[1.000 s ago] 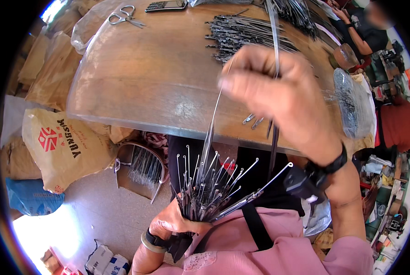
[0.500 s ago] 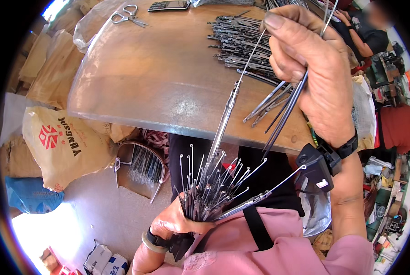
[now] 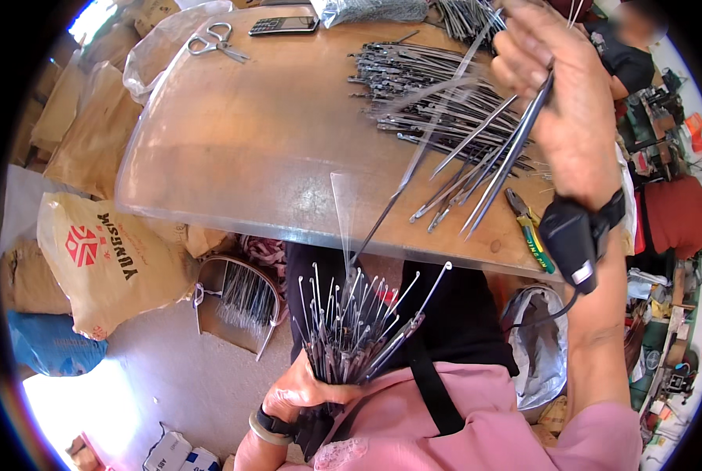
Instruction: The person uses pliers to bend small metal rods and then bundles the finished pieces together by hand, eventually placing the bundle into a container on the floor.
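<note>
My left hand [image 3: 313, 385] is closed around a thick bundle of umbrella ribs [image 3: 351, 334], jointed metal strips whose thin wires end in small loops. The bundle stands upright above my lap, loops fanned out at the top. Past the table's near right side, my right hand [image 3: 559, 86] is raised and curled round several slim dark ribs [image 3: 508, 169] that hang down toward the tabletop. Its fingertips are partly cut off and blurred. Between the hands, a long rib [image 3: 390, 210] slants up from the bundle, smeared by motion. A large pile of ribs [image 3: 437, 94] lies on the table beyond.
On the wooden table [image 3: 233, 149] are scissors [image 3: 217, 43], a phone [image 3: 283, 26] and green-handled pliers [image 3: 530, 231]. A brush in a dustpan [image 3: 249, 294] and a full beige sack [image 3: 115, 259] are at the left. Another person [image 3: 629, 51] sits at the far right.
My right hand has moved up and right, with the ribs it holds. A rib between the hands now streaks with motion, and the pliers are uncovered. My left hand keeps its grip.
</note>
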Available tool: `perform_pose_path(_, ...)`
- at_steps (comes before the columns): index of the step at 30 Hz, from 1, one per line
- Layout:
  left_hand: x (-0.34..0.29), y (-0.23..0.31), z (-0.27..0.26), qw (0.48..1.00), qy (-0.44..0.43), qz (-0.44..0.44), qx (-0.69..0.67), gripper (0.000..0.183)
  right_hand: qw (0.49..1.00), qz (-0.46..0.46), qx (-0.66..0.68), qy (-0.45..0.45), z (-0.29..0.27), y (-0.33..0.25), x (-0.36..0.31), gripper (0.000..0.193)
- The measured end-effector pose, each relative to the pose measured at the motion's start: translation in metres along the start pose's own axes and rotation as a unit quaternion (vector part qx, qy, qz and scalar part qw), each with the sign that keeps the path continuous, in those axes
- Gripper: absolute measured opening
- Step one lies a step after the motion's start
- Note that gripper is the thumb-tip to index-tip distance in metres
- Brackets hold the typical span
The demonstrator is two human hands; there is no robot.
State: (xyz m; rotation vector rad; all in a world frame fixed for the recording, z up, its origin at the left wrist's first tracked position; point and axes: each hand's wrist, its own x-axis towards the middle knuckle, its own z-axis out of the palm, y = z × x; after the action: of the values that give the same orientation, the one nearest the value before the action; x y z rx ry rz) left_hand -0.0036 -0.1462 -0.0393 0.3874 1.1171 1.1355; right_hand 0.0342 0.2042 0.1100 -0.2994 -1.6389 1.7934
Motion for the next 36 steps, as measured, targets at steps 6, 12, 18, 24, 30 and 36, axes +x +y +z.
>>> perform_pose_path(6,0.000,-0.025,-0.009,0.996,0.048,0.031,-0.073,0.064,0.992,-0.076,0.067,0.073,-0.010,-0.032,0.009,0.014)
perform_pose_path(12,0.007,-0.018,-0.007,0.988,0.092,0.063,-0.103,0.074,0.994,-0.010,-0.078,0.078,0.005,-0.039,-0.031,0.018)
perform_pose_path(18,0.012,-0.006,0.000,0.982,0.126,0.075,-0.120,0.077,0.941,0.196,-0.239,-0.140,0.053,-0.013,-0.080,0.025)
perform_pose_path(24,0.015,-0.003,0.007,0.987,0.107,0.073,-0.096,0.075,0.936,0.073,-0.259,-0.227,0.063,0.021,-0.090,0.021)
perform_pose_path(30,0.012,-0.023,-0.002,0.989,0.062,0.078,-0.105,0.072,0.994,0.080,0.023,-0.077,0.036,-0.012,-0.043,0.024)
perform_pose_path(36,0.008,-0.014,0.001,0.992,0.028,0.078,-0.100,0.072,0.961,0.192,-0.161,-0.119,0.045,-0.004,-0.052,0.024)
